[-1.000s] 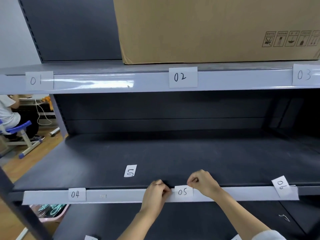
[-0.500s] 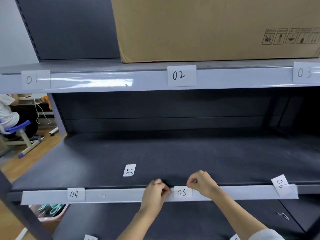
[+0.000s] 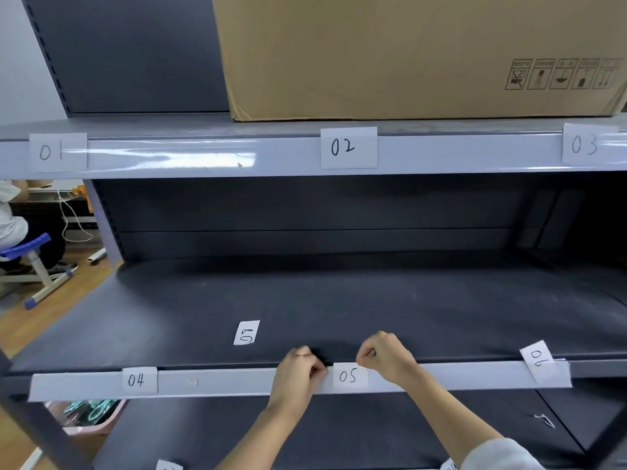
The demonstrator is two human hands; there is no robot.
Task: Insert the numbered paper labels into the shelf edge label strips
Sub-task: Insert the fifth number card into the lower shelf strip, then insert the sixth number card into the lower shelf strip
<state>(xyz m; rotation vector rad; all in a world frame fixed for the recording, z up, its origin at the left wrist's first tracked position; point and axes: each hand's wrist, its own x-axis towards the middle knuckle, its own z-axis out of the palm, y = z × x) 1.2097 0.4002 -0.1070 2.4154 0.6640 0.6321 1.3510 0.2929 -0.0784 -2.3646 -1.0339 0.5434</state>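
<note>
The white paper label 05 (image 3: 349,376) sits in the middle shelf's label strip (image 3: 237,383). My left hand (image 3: 298,371) pinches its left edge and my right hand (image 3: 385,357) pinches its top right corner. Label 04 (image 3: 139,379) sits in the same strip at the left. Label 06 (image 3: 538,359) leans crooked at the strip's right end. A loose label (image 3: 246,332) lies flat on the dark shelf board behind the strip. Labels 01 (image 3: 57,152), 02 (image 3: 348,147) and 03 (image 3: 588,144) are in the upper strip (image 3: 458,154).
A large cardboard box (image 3: 407,56) stands on the upper shelf. A pink basket (image 3: 95,418) sits on the floor at the lower left. A person sits on a blue and white stool (image 3: 30,252) at the far left. More paper slips (image 3: 168,465) lie on the bottom shelf.
Both hands stay at label 05 with hardly any movement. The view has shifted slightly.
</note>
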